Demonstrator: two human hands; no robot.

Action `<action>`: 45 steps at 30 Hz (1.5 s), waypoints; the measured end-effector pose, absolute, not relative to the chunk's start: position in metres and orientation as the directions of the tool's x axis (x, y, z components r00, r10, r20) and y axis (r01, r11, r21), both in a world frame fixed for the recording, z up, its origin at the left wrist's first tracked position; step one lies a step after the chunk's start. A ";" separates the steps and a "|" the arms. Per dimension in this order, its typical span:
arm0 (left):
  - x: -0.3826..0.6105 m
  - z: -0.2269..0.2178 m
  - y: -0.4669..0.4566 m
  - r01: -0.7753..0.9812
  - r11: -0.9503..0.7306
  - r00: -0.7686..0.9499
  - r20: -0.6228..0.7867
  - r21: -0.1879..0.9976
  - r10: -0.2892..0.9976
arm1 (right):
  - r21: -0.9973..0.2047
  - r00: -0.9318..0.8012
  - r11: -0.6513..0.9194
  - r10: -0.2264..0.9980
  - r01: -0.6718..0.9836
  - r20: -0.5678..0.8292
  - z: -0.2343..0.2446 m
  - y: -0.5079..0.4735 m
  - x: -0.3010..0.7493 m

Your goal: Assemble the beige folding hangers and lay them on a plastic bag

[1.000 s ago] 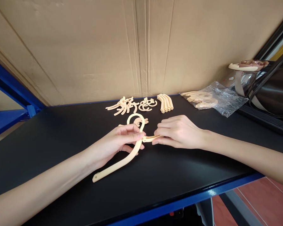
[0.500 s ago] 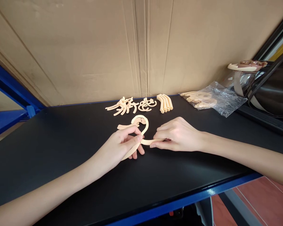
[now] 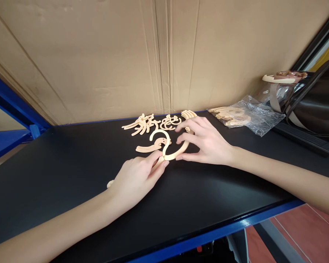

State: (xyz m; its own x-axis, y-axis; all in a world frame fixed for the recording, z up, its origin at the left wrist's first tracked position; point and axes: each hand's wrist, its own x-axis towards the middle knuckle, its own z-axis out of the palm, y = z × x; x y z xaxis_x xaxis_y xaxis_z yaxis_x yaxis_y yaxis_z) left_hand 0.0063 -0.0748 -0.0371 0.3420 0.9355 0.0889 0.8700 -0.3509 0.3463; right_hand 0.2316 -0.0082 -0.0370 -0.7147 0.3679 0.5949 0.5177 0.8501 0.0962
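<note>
A cream hook-shaped hanger piece lies on the black tabletop. My left hand rests over its long arm and pinches it near the joint; only the arm's end shows past my wrist. My right hand grips a short curved cream strip that meets the hook piece at the joint. Both hands are closed on these parts and touch the table.
Loose cream parts lie in small heaps along the cardboard wall. A clear plastic bag with more parts sits at the right. Dark equipment fills the far right. The blue table edge runs in front.
The hanger piece has been laid flat on the table. My left hand dropped lower over its arm, and my right hand moved back and up, swinging the curved strip toward the hook.
</note>
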 end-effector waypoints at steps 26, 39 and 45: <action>-0.001 -0.052 -0.063 0.751 -0.660 0.610 0.353 0.030 0.710 | -0.106 -0.683 0.693 0.721 0.713 0.116 -0.027 -0.002 0.248; -0.019 -0.051 -0.039 0.801 -0.582 0.515 0.330 0.143 0.791 | 0.253 -0.677 0.633 0.717 0.732 0.167 -0.031 -0.002 0.254; -0.018 -0.049 -0.042 0.829 -0.558 0.504 0.383 0.036 0.774 | 0.187 -0.672 0.645 0.704 0.741 0.231 -0.020 -0.012 0.245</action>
State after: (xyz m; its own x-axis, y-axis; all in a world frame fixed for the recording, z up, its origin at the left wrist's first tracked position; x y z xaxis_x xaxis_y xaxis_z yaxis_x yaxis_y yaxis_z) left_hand -0.0182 -0.0418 -0.0486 0.5044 0.7737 0.3834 0.8289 -0.5582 0.0361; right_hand 0.2448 -0.0124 -0.0202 -0.6716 0.7042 0.2305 0.7408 0.6453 0.1868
